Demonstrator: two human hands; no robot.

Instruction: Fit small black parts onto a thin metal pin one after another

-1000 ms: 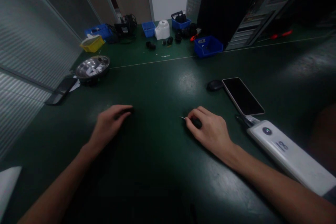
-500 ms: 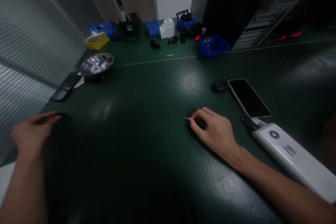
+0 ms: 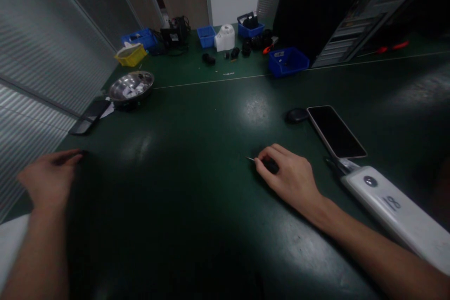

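Out at the left side of the green table (image 3: pixel 183 150), my left hand (image 3: pixel 52 173) is closed in a pinch. A small dark piece (image 3: pixel 84 152) shows at its fingertips, too blurred to name. Right of the middle, my right hand (image 3: pixel 286 173) rests on the table with thumb and fingers curled together. From its fingertips a thin pointed metal rod (image 3: pixel 250 158) sticks out to the left. Something dark shows inside the curl of the fingers; whether it is a handle or shadow I cannot tell.
Right of my right hand lie a black computer mouse (image 3: pixel 296 115), a phone (image 3: pixel 336 131) and a long white device (image 3: pixel 397 211) marked 18. A steel bowl (image 3: pixel 149 85) with white scraps stands back left. Blue bins (image 3: pixel 288 63), a yellow bin (image 3: pixel 131 56) and a white housing (image 3: pixel 225 38) line the back.
My left hand has shifted slightly to the right, keeping its pinch. The right hand holds the metal rod as before. The whole view has drifted a little.
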